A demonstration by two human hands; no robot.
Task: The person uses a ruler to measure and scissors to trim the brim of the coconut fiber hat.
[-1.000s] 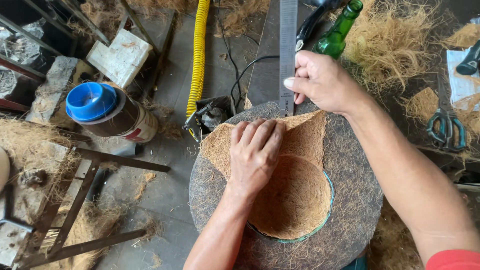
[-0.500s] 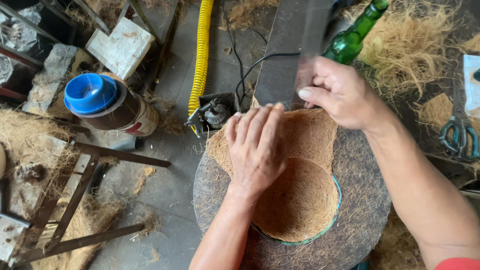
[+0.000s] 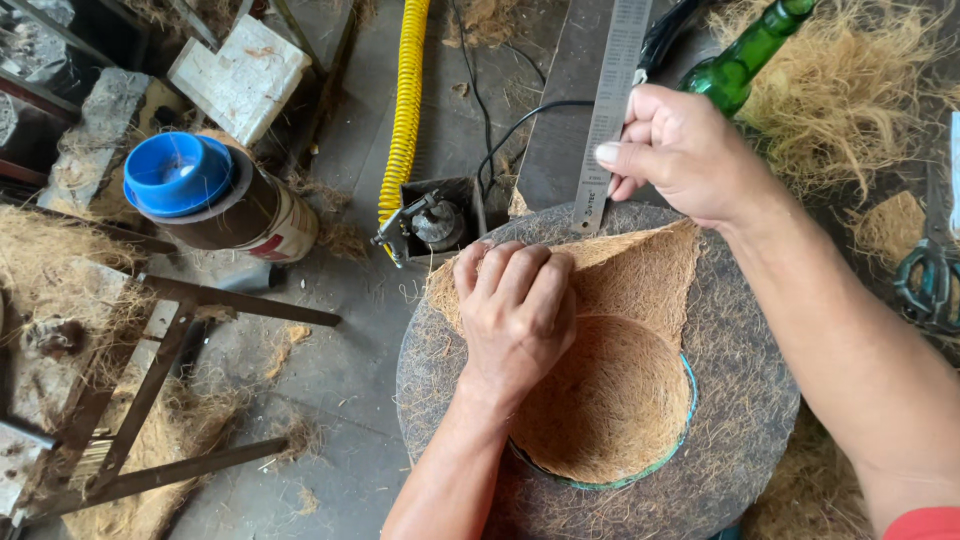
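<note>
A brown coir fibre sheet (image 3: 640, 290) lies pushed into a round hollow of a fibre-covered round mould (image 3: 740, 420) with a green rim. My left hand (image 3: 515, 305) presses flat on the sheet's left part, fingers together. My right hand (image 3: 680, 150) pinches the sheet's far corner at the mould's far edge, and its fingers rest against a long steel ruler (image 3: 610, 100) that lies flat beyond the mould.
A yellow corrugated hose (image 3: 405, 110) and a small metal box with a fitting (image 3: 435, 220) lie to the far left of the mould. A can with a blue lid (image 3: 200, 195), a green bottle (image 3: 745, 60), scissors (image 3: 930, 280), loose fibre and a metal frame (image 3: 150, 400) surround it.
The view has shifted a little. My left hand slid slightly along the sheet; my right hand stays at the far corner by the ruler.
</note>
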